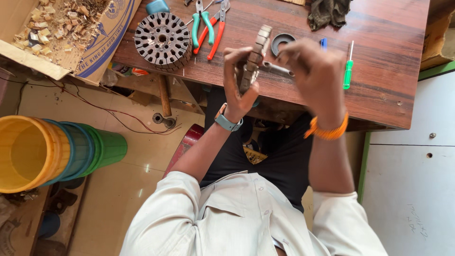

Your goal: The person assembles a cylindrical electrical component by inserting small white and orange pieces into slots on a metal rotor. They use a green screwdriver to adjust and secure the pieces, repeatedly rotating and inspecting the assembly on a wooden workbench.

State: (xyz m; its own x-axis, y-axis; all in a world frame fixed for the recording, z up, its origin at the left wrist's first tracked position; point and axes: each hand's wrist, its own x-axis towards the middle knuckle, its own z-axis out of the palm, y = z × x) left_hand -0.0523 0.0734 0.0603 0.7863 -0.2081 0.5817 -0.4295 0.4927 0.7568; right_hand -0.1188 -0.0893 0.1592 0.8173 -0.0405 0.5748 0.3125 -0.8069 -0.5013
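Observation:
My left hand [238, 79] grips a round metal rotor [254, 59] seen edge-on, held upright above the near edge of the wooden table [388, 71]. A steel shaft [277, 70] sticks out of the rotor toward the right. My right hand [315, 73] closes around the far end of that shaft. A grey watch sits on the left wrist and an orange band on the right wrist.
On the table lie a slotted round stator core [162, 39], green-handled pliers [203, 26], red-handled cutters [217, 33], a black ring [282, 43], a green screwdriver [348, 71] and a dark rag [328, 12]. A cardboard box of scraps [61, 28] stands left. Stacked plastic buckets [52, 149] lie on the floor.

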